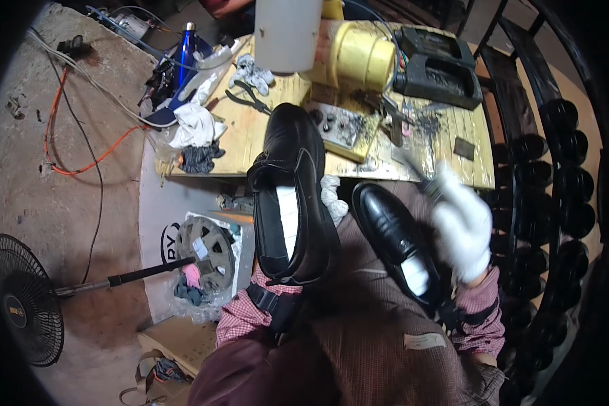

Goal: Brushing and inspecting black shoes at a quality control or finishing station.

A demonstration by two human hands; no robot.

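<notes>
Left hand [277, 267] is hidden inside a black shoe [292, 196], held up, toe pointing toward the near edge of the bench [250, 139]; finger state cannot be told. Right hand [463, 230], in a white glove, is closed around a brush handle [430, 186], blurred, just beside a second black shoe [396, 237] lying on the lap. On the bench: black pliers [250, 98] near the left edge, yellow cylinder [365, 57] at the far edge, blue bottle [186, 54] beyond the left corner.
</notes>
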